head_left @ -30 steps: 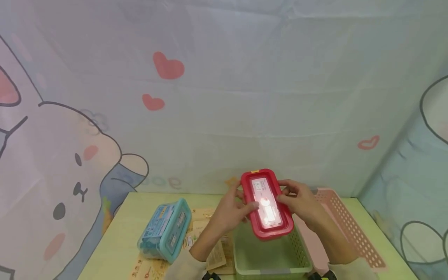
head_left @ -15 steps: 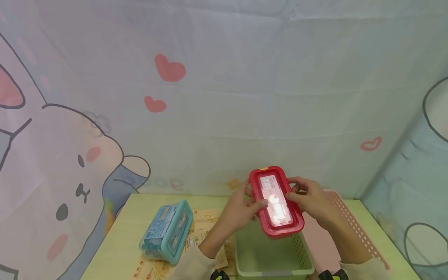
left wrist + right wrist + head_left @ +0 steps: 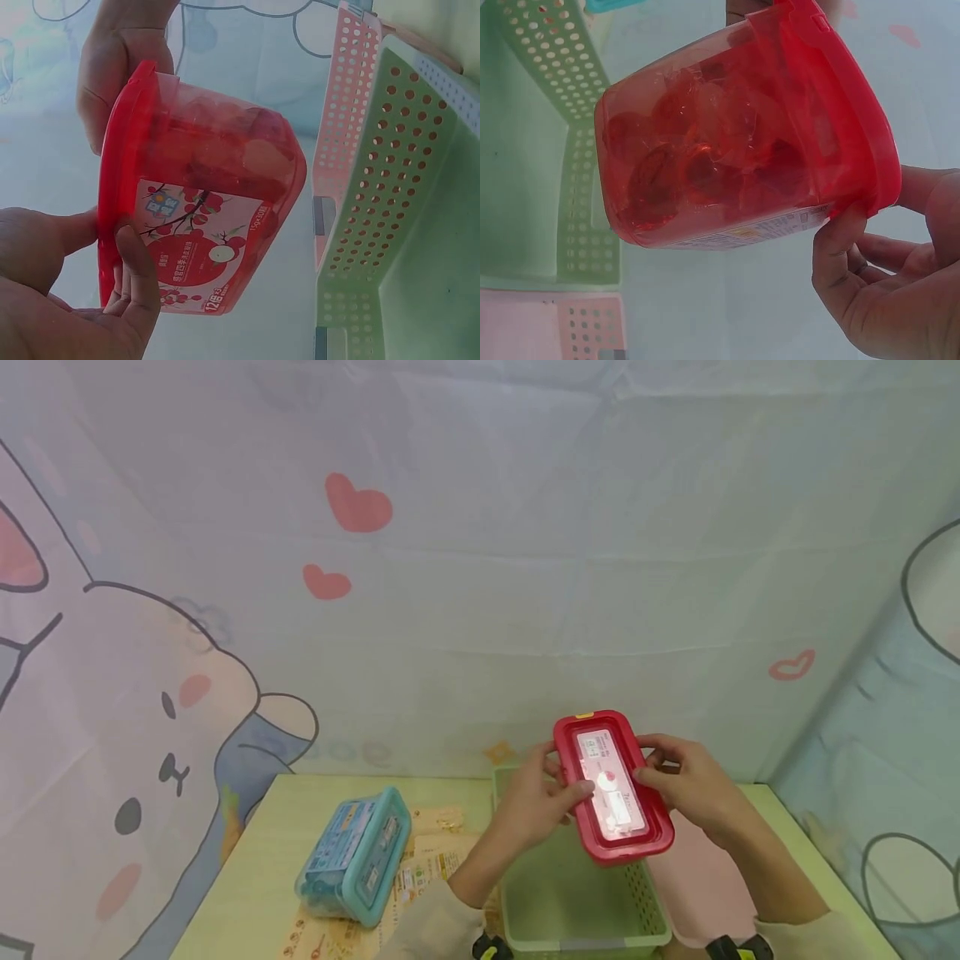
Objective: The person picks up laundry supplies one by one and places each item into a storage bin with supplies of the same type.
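Observation:
Both hands hold a red-lidded plastic tub of laundry pods (image 3: 611, 785) in the air, its lid facing the head camera and tilted. Through its clear sides, red rounded pods show in the right wrist view. My left hand (image 3: 534, 802) pinches one long edge of the lid, thumb on top and fingers curled beneath. On the opposite edge, my right hand (image 3: 690, 785) grips the same way. Below the tub stands a green perforated basket (image 3: 570, 893). A printed label (image 3: 199, 251) covers one side of the tub.
A teal-lidded box (image 3: 358, 856) lies on its side at the left of the table (image 3: 247, 885). Brown printed paper packs (image 3: 431, 860) lie between it and the green basket. A pink basket (image 3: 705, 881) stands to the right, partly behind the right arm.
Both hands have carried the red tub to the right and slightly upward over the green basket. Their grip looks the same. The box and baskets have stayed in place.

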Tool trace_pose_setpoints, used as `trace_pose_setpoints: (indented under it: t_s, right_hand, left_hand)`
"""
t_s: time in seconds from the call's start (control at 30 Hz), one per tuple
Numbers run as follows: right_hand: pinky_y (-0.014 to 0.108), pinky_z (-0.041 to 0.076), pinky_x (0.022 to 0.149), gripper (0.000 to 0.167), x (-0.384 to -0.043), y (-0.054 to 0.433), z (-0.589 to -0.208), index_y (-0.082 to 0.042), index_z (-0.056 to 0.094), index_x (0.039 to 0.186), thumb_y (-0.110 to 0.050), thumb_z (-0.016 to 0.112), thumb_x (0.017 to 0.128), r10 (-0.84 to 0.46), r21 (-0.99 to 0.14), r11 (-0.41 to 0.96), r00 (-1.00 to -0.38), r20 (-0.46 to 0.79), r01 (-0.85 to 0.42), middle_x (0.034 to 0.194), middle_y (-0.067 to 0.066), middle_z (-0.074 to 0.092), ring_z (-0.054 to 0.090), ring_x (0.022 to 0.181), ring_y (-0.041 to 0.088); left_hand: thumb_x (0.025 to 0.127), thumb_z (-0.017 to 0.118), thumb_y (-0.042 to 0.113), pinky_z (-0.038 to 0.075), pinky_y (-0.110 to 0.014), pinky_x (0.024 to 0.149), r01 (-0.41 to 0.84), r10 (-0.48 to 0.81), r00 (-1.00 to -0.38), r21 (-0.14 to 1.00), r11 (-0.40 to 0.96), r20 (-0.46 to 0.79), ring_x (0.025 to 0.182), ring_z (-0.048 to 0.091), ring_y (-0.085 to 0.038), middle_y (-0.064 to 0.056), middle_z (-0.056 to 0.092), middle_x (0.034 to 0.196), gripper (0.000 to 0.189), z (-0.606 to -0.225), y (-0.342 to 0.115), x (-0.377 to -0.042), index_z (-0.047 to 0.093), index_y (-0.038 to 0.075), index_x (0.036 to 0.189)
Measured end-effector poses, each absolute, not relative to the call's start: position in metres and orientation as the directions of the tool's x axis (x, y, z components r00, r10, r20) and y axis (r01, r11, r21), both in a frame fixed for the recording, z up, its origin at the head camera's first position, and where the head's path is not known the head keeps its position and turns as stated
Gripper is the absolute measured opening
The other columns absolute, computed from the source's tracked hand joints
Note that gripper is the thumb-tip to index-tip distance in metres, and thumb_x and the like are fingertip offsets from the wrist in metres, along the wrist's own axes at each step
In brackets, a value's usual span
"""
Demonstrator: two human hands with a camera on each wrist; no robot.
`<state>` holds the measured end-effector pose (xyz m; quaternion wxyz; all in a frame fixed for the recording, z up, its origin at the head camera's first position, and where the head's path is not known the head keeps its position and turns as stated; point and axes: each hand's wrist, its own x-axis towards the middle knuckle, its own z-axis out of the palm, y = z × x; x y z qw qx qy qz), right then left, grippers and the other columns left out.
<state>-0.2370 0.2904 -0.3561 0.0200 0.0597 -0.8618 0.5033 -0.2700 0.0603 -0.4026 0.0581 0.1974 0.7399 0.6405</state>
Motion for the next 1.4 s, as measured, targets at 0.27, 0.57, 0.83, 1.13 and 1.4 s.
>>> trace_pose_setpoints:
  t_s: [0.27, 0.57, 0.83, 1.13, 1.4]
  right_hand:
    - [0.034, 0.063, 0.069, 0.061, -0.238, 0.298, -0.357, 0.009, 0.047, 0.151, -0.010, 0.072, 0.099, -0.076, -0.848, 0.515, -0.992, 0.101, -0.126, 0.108, 0.018, 0.060, 0.063, 0.087, 0.027]
    - [0.034, 0.062, 0.066, 0.056, -0.234, 0.321, -0.359, 0.011, 0.046, 0.150, -0.006, 0.068, 0.101, -0.107, -0.809, 0.568, -0.989, 0.107, -0.149, 0.103, 0.015, 0.060, 0.063, 0.086, 0.025]
    - [0.034, 0.062, 0.065, 0.052, -0.231, 0.334, -0.360, 0.012, 0.047, 0.149, -0.005, 0.065, 0.103, -0.109, -0.806, 0.571, -0.988, 0.114, -0.156, 0.101, 0.015, 0.059, 0.064, 0.087, 0.020]
    - [0.033, 0.062, 0.065, 0.051, -0.230, 0.345, -0.362, 0.015, 0.046, 0.148, -0.003, 0.063, 0.103, -0.121, -0.802, 0.573, -0.986, 0.117, -0.166, 0.101, 0.015, 0.058, 0.064, 0.086, 0.017]
    - [0.037, 0.063, 0.068, 0.054, -0.227, 0.359, -0.362, 0.014, 0.042, 0.151, -0.007, 0.063, 0.105, -0.113, -0.823, 0.553, -0.990, 0.085, -0.134, 0.107, 0.017, 0.059, 0.066, 0.089, 0.021]
  left_hand:
    - [0.093, 0.085, 0.020, 0.062, -0.036, 0.058, 0.205, 0.356, -0.922, 0.971, 0.126, 0.149, 0.065, 0.070, -0.016, -0.005, 0.059, 0.101, 0.082, -0.399, 0.068, -0.268, 0.039, 0.005, 0.159]
    - [0.087, 0.089, 0.011, 0.064, -0.041, 0.063, 0.134, 0.451, -0.888, 0.989, 0.067, 0.090, 0.069, 0.074, -0.018, -0.005, 0.058, 0.103, 0.095, -0.399, 0.082, -0.261, 0.034, 0.013, 0.164]
    - [0.091, 0.081, 0.000, 0.064, -0.045, 0.061, 0.004, 0.481, -0.874, 0.992, -0.129, 0.066, 0.074, 0.076, -0.027, -0.011, 0.059, 0.104, 0.092, -0.402, 0.095, -0.260, 0.031, 0.016, 0.166]
    - [0.090, 0.081, -0.003, 0.063, -0.042, 0.057, 0.008, 0.431, -0.901, 0.994, -0.110, 0.055, 0.073, 0.074, -0.024, -0.008, 0.059, 0.103, 0.087, -0.402, 0.108, -0.252, 0.037, 0.014, 0.162]
    - [0.091, 0.079, -0.005, 0.063, -0.043, 0.056, 0.003, 0.390, -0.920, 0.993, -0.121, 0.050, 0.069, 0.072, -0.022, -0.007, 0.058, 0.101, 0.069, -0.402, 0.125, -0.246, 0.046, 0.013, 0.150]
